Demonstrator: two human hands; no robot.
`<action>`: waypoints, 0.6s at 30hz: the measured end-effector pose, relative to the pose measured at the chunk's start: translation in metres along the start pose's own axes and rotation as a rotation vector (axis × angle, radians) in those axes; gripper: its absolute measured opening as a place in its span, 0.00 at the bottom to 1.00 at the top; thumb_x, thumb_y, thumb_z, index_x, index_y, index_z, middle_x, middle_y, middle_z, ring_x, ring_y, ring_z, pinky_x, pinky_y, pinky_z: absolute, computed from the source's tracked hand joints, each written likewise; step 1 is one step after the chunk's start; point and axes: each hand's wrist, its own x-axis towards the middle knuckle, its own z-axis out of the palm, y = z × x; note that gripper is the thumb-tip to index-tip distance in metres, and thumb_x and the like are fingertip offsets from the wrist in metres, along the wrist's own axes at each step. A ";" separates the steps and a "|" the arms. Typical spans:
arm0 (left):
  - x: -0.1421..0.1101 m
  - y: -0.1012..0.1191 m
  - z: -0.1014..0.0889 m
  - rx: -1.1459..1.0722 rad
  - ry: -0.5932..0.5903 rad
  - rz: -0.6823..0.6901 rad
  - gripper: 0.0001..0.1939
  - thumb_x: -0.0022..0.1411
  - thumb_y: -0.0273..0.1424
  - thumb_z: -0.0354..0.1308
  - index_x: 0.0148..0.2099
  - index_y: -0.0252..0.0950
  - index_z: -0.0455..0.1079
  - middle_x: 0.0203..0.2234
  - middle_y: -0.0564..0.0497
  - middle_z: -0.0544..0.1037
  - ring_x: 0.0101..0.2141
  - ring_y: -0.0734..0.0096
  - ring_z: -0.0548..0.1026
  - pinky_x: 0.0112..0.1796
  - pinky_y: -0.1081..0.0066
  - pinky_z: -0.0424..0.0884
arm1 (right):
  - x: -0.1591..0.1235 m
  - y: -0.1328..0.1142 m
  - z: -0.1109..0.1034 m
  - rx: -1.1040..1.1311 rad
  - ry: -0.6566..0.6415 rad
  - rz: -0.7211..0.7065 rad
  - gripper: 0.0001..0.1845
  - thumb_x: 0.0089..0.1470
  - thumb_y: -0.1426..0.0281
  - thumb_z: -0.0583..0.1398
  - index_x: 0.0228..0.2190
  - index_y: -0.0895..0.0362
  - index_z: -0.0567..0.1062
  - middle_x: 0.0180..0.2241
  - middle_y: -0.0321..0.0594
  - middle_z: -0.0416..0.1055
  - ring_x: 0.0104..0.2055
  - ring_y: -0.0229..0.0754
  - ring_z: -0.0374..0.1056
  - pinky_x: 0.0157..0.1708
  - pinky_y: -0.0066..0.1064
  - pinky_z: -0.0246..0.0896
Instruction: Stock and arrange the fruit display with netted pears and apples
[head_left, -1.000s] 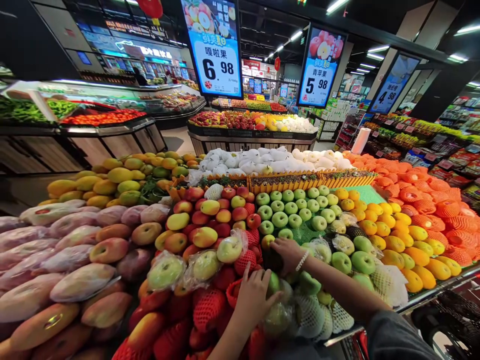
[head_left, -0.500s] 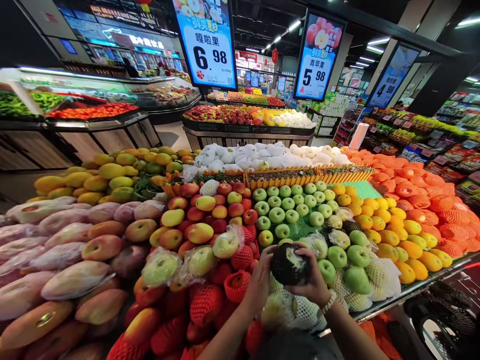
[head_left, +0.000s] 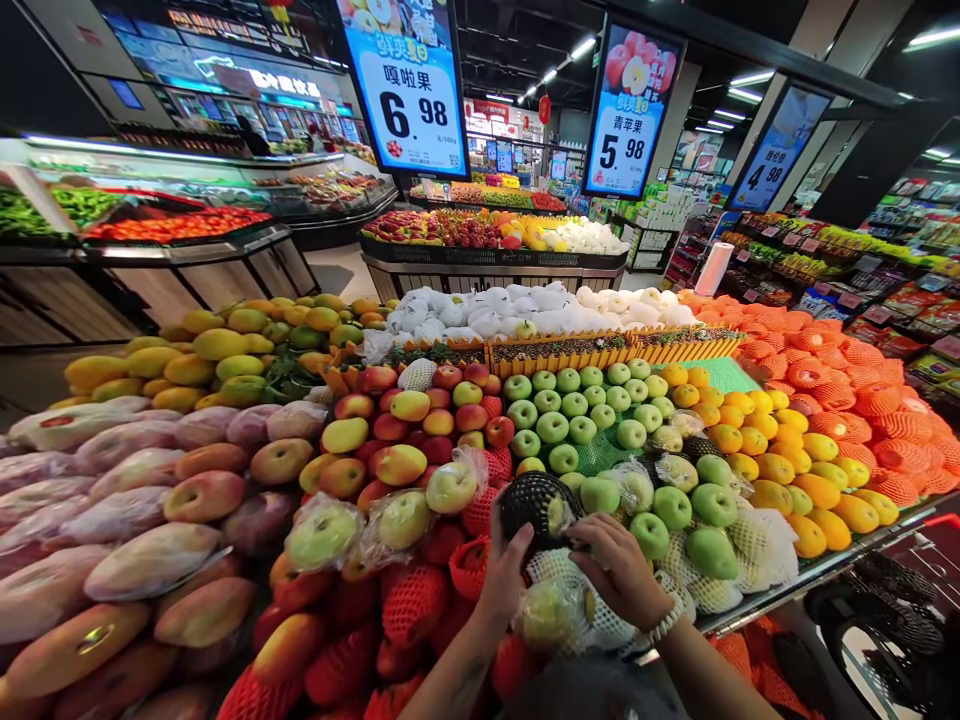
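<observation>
A pale green fruit, apparently an apple, in a black foam net [head_left: 534, 505] is held up over the display. My left hand [head_left: 510, 560] is wrapped round its left and lower side, thumb towards me. My right hand [head_left: 619, 570] is at its right edge, fingers curled and fingertips against the net; their exact grip is partly hidden. Right below my hands lie plastic-wrapped apples in white foam nets [head_left: 559, 605]. Loose green apples [head_left: 671, 508] lie to the right of my right hand, and red foam-netted apples [head_left: 409, 605] to the left of my left hand.
Mangoes [head_left: 154, 560] fill the left side. Oranges [head_left: 776, 468] and orange-netted fruit [head_left: 870, 390] are on the right. A planter strip [head_left: 562, 352] runs behind the apples, with white-netted fruit [head_left: 487, 312] beyond. A metal edge [head_left: 825, 570] borders the stand at front right.
The netted fruit has moved slightly left and turned, so its black mesh faces up. My right hand has loosened from its side and now has curled fingers at its right edge.
</observation>
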 end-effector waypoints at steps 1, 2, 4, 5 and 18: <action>-0.003 0.001 -0.003 0.128 -0.048 0.075 0.36 0.61 0.43 0.55 0.70 0.43 0.57 0.60 0.43 0.75 0.61 0.53 0.73 0.60 0.53 0.72 | -0.002 0.003 0.005 0.038 0.021 0.092 0.13 0.70 0.64 0.57 0.52 0.50 0.74 0.41 0.43 0.80 0.41 0.46 0.76 0.42 0.39 0.76; -0.006 0.001 -0.005 0.234 -0.098 0.142 0.37 0.60 0.42 0.55 0.70 0.42 0.55 0.61 0.42 0.74 0.61 0.54 0.73 0.61 0.53 0.71 | -0.004 0.007 0.009 0.075 0.039 0.173 0.16 0.68 0.63 0.59 0.55 0.50 0.73 0.44 0.44 0.80 0.40 0.46 0.76 0.42 0.39 0.77; -0.013 0.002 -0.009 0.386 -0.159 0.256 0.39 0.59 0.41 0.56 0.70 0.41 0.51 0.62 0.41 0.72 0.61 0.54 0.72 0.61 0.53 0.71 | -0.008 0.015 0.016 0.166 0.032 0.284 0.26 0.62 0.61 0.64 0.60 0.51 0.70 0.49 0.47 0.79 0.40 0.46 0.77 0.43 0.39 0.78; -0.017 0.003 -0.011 0.433 -0.167 0.299 0.38 0.59 0.41 0.57 0.69 0.40 0.51 0.62 0.40 0.71 0.61 0.54 0.72 0.61 0.53 0.71 | -0.011 0.019 0.019 0.219 0.013 0.314 0.33 0.59 0.60 0.67 0.62 0.51 0.68 0.52 0.48 0.77 0.42 0.47 0.77 0.44 0.40 0.78; 0.001 0.025 -0.032 0.729 0.171 0.530 0.15 0.70 0.47 0.53 0.42 0.41 0.66 0.30 0.49 0.78 0.30 0.60 0.78 0.32 0.64 0.74 | -0.041 0.047 0.075 0.870 0.287 0.584 0.42 0.52 0.44 0.65 0.61 0.51 0.67 0.52 0.51 0.78 0.53 0.60 0.76 0.52 0.54 0.75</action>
